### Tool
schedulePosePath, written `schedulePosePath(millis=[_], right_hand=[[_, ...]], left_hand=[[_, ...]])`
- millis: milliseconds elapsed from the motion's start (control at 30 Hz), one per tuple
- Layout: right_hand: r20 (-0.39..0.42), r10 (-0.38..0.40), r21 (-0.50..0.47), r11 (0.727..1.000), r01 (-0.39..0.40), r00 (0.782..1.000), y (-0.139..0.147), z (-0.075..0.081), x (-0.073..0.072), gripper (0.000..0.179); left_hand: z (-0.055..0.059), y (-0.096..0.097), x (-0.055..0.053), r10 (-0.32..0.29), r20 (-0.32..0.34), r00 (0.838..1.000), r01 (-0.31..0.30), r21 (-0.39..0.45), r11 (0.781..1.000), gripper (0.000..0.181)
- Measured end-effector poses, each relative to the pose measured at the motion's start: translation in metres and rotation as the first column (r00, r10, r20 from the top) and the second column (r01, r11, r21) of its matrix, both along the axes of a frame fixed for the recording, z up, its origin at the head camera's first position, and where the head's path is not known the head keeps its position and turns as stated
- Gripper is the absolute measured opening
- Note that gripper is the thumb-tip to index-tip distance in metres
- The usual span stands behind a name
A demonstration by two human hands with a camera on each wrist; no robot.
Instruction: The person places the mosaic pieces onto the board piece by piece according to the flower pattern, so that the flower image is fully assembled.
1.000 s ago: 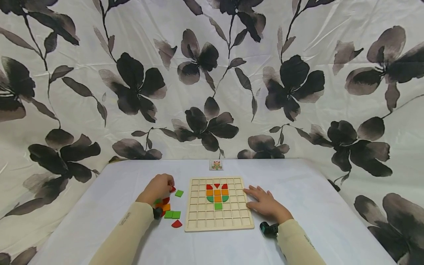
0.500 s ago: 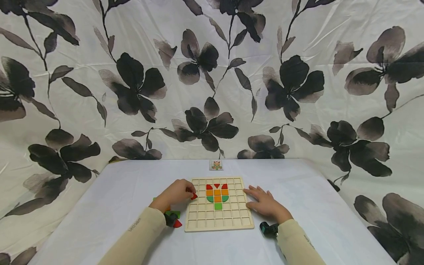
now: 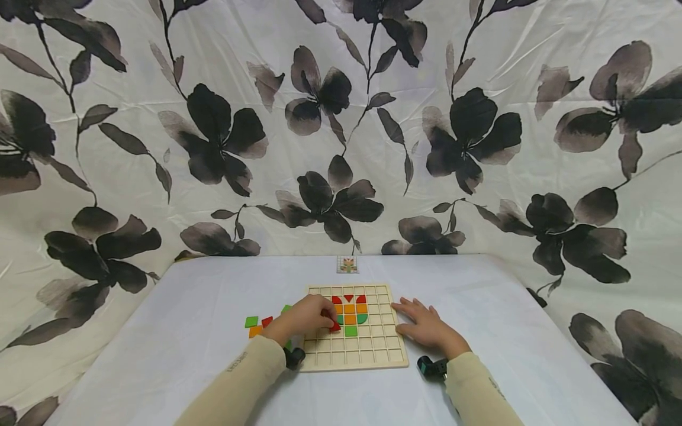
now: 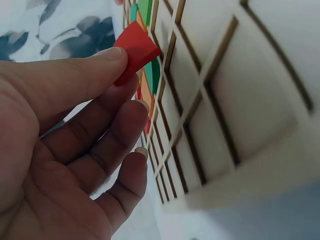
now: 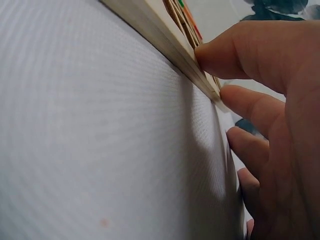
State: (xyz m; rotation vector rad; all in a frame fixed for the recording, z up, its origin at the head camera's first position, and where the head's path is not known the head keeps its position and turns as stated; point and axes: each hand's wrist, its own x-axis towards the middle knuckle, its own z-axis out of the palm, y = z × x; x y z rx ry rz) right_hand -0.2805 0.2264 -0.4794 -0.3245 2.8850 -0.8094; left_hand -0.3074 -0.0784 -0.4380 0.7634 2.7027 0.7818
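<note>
Between thumb and index finger my left hand pinches a red fan-shaped tile, held over the left half of the wooden grid board. In the left wrist view the other fingers curl loosely below the tile. Set in the board are red, orange and green tiles, with a light green square at the bottom of the pattern. My left hand hides part of that pattern's left side. My right hand lies at the board's right edge, fingers extended, with thumb and index fingertips touching the rim in the right wrist view.
Loose tiles lie left of the board, among them a green square, an orange one and a red one; the left forearm covers others. A small patterned card lies behind the board on the white tabletop.
My left hand has moved right from the loose tiles to above the board, carrying the red fan-shaped tile. The right hand has stayed at the board's edge.
</note>
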Motion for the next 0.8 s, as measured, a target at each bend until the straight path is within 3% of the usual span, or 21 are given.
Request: schedulePosePath(millis=[367,600,800], right_hand=[[0.002,-0.004,0.005,1.0,0.004,1.0,0.0,0.0,-0.004,0.056],[0.003,-0.012,0.006,1.0,0.012,1.0,0.001,-0.003,-0.007,0.056],[0.006,-0.005,0.003,1.0,0.005,1.0,0.002,-0.006,-0.006,0.056]], left_hand=[[-0.004,0.013,0.002,-0.02,-0.032,0.999,0.017,-0.076,0.997,0.009],[-0.006,0.015,0.004,-0.07,-0.102,0.992,0.058,-0.113,0.992,0.007],[-0.009,0.017,0.01,-0.079,-0.148,0.986,0.053,-0.17,0.984,0.011]])
